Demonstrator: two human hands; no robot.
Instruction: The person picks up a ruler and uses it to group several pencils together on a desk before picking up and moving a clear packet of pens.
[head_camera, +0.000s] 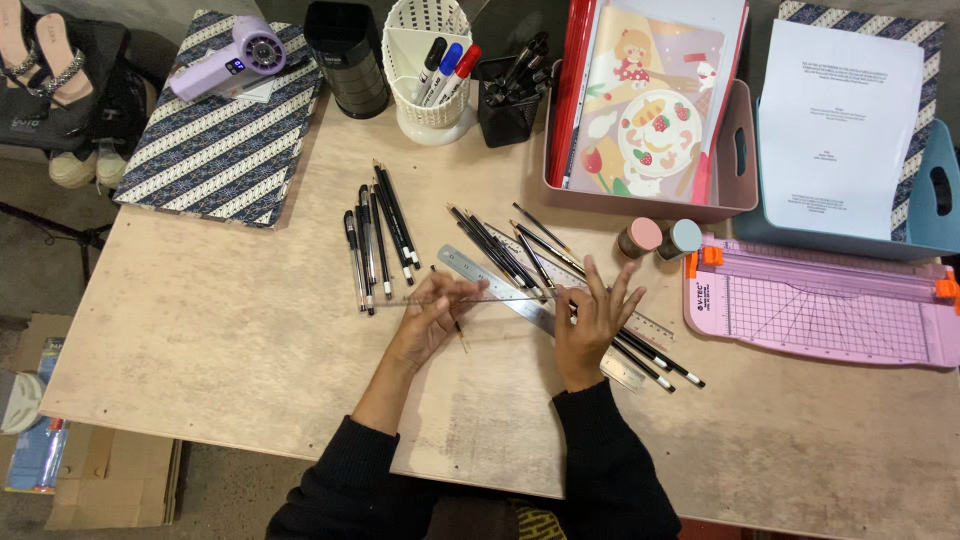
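Observation:
My left hand pinches a thin clear ruler held level just above the wooden table, with a pencil under the fingers. With fingers spread, my right hand rests flat on a steel ruler and on several black pencils fanned diagonally across the middle. More of those pencils stick out to its right. A row of black pens lies left of both hands.
A lilac paper trimmer sits at the right, with two small jars beside it. Behind stand a pink bin of books, a blue bin with papers, a white marker holder, black cups and a patterned folder.

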